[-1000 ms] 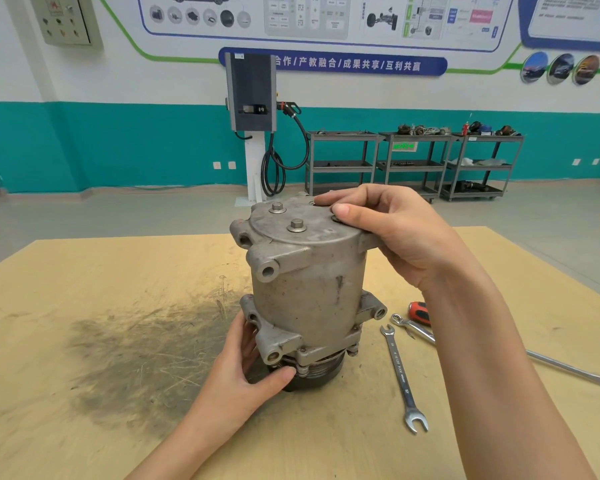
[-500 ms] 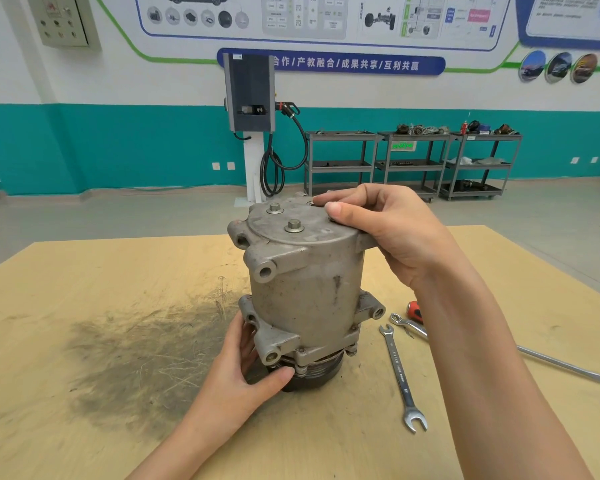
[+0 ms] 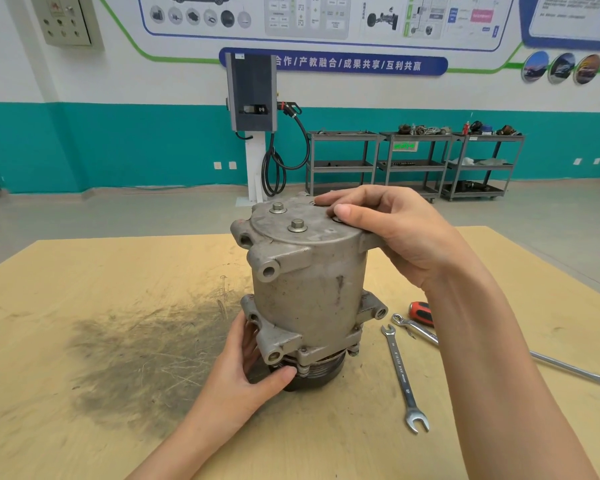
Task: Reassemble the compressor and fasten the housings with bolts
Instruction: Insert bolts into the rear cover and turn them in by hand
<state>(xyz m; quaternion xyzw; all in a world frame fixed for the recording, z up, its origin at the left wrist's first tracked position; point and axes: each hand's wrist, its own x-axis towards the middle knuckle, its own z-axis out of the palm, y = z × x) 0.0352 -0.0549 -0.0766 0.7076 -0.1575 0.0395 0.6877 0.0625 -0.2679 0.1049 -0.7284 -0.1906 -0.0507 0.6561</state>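
We see the compressor (image 3: pixel 309 292) upright on the table (image 3: pixel 84 341), pulley end down; left hand (image 3: pixel 243 372) grips its base, fingers curled round; right hand (image 3: pixel 395 230) pinches a bolt (image 3: pixel 336 219) on the top cover; two bolts (image 3: pixel 297 225) seated; wrench (image 3: pixel 403 379) beside.

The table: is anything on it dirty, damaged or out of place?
Yes. A dark, scratched smear stains the table left of the compressor; it looks like grime. The wrenches lie loose but orderly on the right. Nothing looks broken.
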